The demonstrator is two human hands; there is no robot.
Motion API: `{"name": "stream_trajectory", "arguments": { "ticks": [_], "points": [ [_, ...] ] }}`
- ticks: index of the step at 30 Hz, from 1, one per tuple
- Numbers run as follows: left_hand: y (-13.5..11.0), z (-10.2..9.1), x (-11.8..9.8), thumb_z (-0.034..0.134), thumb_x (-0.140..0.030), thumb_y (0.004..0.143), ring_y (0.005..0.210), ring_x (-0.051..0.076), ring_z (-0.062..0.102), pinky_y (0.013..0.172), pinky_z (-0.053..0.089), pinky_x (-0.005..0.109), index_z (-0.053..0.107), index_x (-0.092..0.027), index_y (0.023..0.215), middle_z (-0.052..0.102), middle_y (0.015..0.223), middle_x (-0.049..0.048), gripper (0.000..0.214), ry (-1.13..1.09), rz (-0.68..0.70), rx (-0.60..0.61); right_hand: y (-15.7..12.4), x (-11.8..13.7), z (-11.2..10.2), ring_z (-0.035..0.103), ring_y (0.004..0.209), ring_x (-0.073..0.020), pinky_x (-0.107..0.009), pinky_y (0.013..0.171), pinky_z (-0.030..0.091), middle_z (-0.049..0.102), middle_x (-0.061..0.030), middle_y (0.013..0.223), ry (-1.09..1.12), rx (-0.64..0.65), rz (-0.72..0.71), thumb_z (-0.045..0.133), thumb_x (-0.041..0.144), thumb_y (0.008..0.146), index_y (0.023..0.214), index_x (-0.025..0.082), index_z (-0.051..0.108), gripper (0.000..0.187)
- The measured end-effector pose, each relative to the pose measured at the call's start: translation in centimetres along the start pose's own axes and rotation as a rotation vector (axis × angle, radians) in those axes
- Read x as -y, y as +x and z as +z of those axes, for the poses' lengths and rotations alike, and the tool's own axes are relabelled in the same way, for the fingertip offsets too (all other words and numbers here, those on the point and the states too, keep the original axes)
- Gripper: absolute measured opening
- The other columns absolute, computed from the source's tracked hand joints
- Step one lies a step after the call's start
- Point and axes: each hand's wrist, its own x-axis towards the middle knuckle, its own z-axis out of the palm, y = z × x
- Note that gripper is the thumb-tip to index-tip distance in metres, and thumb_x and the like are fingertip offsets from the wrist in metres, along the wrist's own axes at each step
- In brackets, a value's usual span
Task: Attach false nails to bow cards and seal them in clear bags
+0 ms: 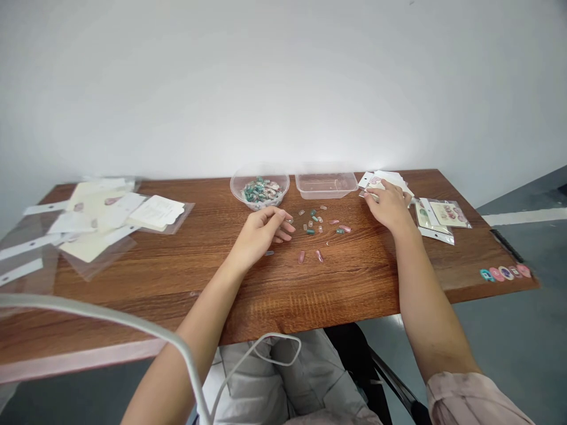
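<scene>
Loose press-on nails [315, 221] in pink, green and amber lie scattered on the wooden table [354, 283]. My left hand [261, 233] rests just left of them, fingers loosely curled, with a small nail near its fingertips. My right hand [385, 206] is at the far right of the nails, its thumb and fingers around the edge of a white card [370, 188] on a small stack. A round clear plastic bowl [259, 186] holding many green and pink nails stands behind my left hand.
A clear rectangular plastic box [326, 185] stands next to the bowl. Clear packets with printed cards [97, 218] are spread at the left, more packets [436, 218] lie at the right, and round stickers [505, 273] line the right table edge. A white cable [133, 319] crosses the foreground.
</scene>
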Motion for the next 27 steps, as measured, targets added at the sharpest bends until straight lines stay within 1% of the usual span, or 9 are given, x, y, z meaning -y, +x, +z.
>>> {"name": "stream_trajectory", "arguments": {
  "ticks": [4, 9, 11, 14, 17, 22, 27],
  "points": [
    [-0.01, 0.03, 0.00, 0.064, -0.057, 0.089, 0.069, 0.017, 0.073, 0.065, 0.054, 0.027, 0.067, -0.016, 0.094, 0.076, 0.084, 0.0060, 0.042, 0.000, -0.004, -0.003, -0.11, 0.16, -0.18, 0.040, 0.147, -0.0410, -0.065, 0.118, 0.027, 0.045, -0.0191, 0.164, -0.018, 0.025, 0.004, 0.037, 0.050, 0.104, 0.134, 0.021, 0.072, 0.054],
    [0.01, 0.15, -0.15, 0.064, -0.056, 0.089, 0.069, 0.017, 0.073, 0.065, 0.054, 0.028, 0.067, -0.016, 0.094, 0.076, 0.083, 0.0056, 0.041, 0.001, -0.009, -0.003, -0.20, 0.32, -0.34, 0.038, 0.149, -0.0402, -0.064, 0.118, 0.027, 0.041, -0.0178, 0.167, -0.056, 0.051, -0.008, 0.034, 0.052, 0.105, 0.136, 0.022, 0.069, 0.056],
    [0.00, 0.17, -0.19, 0.064, -0.057, 0.089, 0.069, 0.017, 0.073, 0.065, 0.054, 0.028, 0.067, -0.016, 0.094, 0.076, 0.083, 0.0057, 0.041, 0.003, -0.009, -0.004, -0.20, 0.31, -0.29, 0.036, 0.150, -0.0401, -0.064, 0.119, 0.027, 0.038, -0.0190, 0.168, -0.080, 0.070, -0.010, 0.032, 0.053, 0.105, 0.141, 0.021, 0.064, 0.058],
    [-0.06, 0.16, -0.20, 0.064, -0.057, 0.088, 0.069, 0.017, 0.073, 0.066, 0.054, 0.028, 0.067, -0.016, 0.093, 0.076, 0.084, 0.0059, 0.041, 0.001, -0.006, -0.007, -0.12, 0.20, -0.06, 0.033, 0.151, -0.0427, -0.066, 0.118, 0.027, 0.033, -0.0233, 0.169, -0.115, 0.123, -0.002, 0.033, 0.055, 0.104, 0.153, 0.016, 0.050, 0.065],
    [-0.11, 0.17, -0.21, 0.065, -0.057, 0.088, 0.069, 0.017, 0.073, 0.066, 0.054, 0.028, 0.067, -0.016, 0.094, 0.076, 0.084, 0.0061, 0.041, -0.001, -0.004, -0.005, -0.02, 0.06, 0.21, 0.028, 0.153, -0.0455, -0.069, 0.118, 0.026, 0.029, -0.0257, 0.171, -0.107, 0.141, 0.004, 0.035, 0.057, 0.103, 0.157, 0.012, 0.042, 0.071],
    [-0.18, 0.23, -0.35, 0.066, -0.057, 0.088, 0.069, 0.017, 0.073, 0.065, 0.053, 0.028, 0.068, -0.016, 0.093, 0.076, 0.083, 0.0061, 0.041, -0.006, -0.002, -0.007, 0.10, 0.11, 0.20, 0.027, 0.152, -0.0456, -0.073, 0.117, 0.022, 0.027, -0.0251, 0.171, -0.001, 0.024, 0.021, 0.036, 0.057, 0.101, 0.163, 0.009, 0.030, 0.078],
    [-0.14, 0.15, -0.28, 0.066, -0.056, 0.089, 0.068, 0.017, 0.073, 0.064, 0.054, 0.028, 0.067, -0.016, 0.091, 0.076, 0.083, 0.0061, 0.040, -0.011, 0.001, -0.009, 0.19, 0.22, -0.62, 0.033, 0.149, -0.0445, -0.071, 0.114, 0.027, 0.032, -0.0228, 0.170, 0.051, -0.179, 0.066, 0.038, 0.052, 0.101, 0.164, 0.015, 0.027, 0.074]
  ]
}}
